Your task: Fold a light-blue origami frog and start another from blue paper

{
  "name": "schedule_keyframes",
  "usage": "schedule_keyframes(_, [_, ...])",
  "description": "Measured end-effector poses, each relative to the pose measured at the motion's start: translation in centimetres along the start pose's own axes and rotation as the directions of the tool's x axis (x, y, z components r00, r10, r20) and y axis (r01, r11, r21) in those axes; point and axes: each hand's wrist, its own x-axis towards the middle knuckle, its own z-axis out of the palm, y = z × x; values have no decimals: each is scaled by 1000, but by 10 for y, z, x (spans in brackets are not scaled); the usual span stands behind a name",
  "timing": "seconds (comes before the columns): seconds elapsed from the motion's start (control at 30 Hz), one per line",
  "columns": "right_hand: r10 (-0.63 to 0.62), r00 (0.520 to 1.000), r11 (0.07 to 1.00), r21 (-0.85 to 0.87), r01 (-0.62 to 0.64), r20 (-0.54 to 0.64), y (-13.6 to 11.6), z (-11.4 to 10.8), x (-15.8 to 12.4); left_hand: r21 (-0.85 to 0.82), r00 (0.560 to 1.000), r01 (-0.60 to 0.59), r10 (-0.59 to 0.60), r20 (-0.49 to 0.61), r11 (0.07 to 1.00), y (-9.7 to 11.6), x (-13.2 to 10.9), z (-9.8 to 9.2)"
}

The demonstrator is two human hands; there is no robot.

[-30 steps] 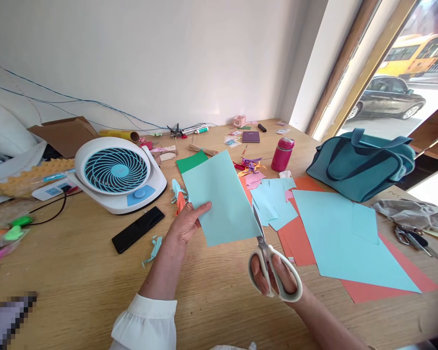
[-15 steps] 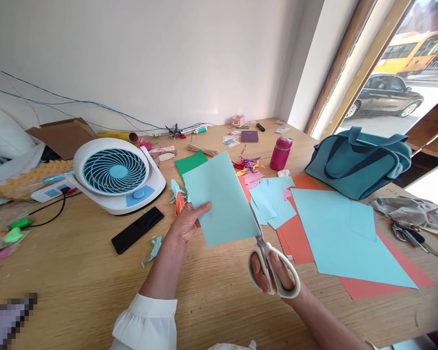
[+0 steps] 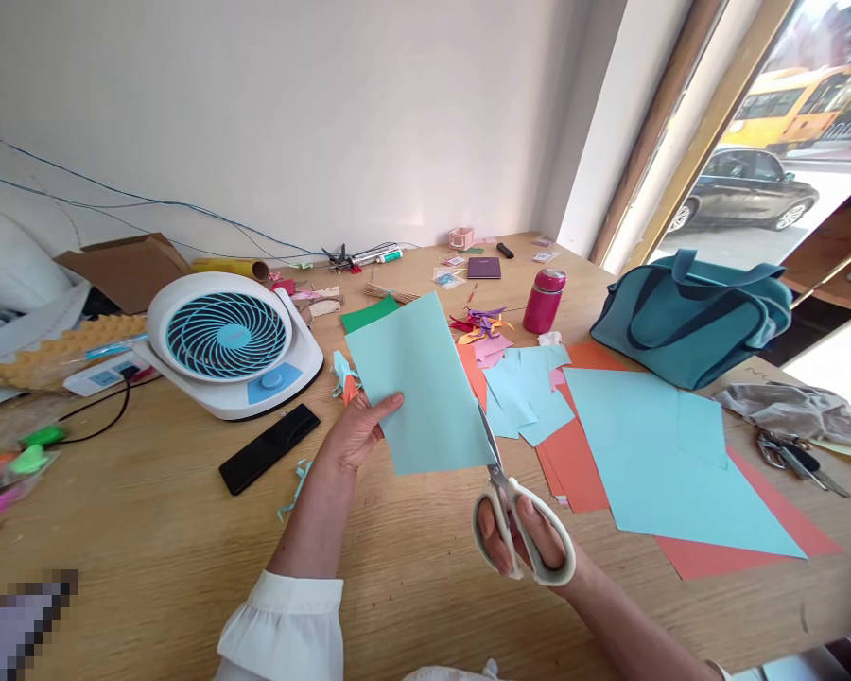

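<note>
My left hand [image 3: 358, 430] pinches the left edge of a light blue paper sheet [image 3: 418, 383], holding it up over the wooden table [image 3: 148, 539]. My right hand [image 3: 521, 539] has its fingers through the white handles of a pair of scissors [image 3: 511, 501]. The blades point up and lie along the sheet's lower right edge. Larger light blue sheets [image 3: 652, 454] rest on orange paper [image 3: 581, 468] just right of the scissors.
A white and blue desk fan [image 3: 231, 340] and a black phone [image 3: 269, 461] sit to the left. A pink bottle [image 3: 545, 300], a teal bag [image 3: 695, 317], keys [image 3: 798, 461], coloured paper scraps [image 3: 486, 331] and a green sheet [image 3: 369, 313] lie behind and right.
Both hands and the sheet have shifted slightly left and toward me. The scissors stay at the sheet's lower right edge.
</note>
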Motion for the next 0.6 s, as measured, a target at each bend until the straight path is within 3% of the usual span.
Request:
schedule_keyframes(0.3, [14,999,999,-46,-12,43,-6,1,0,75,1000,-1,0,2,997,3,0,-9])
schedule_keyframes(0.6, [-29,999,997,-77,27,-20,0,-1,1,81,998,31,-35,48,996,-7,3,-1])
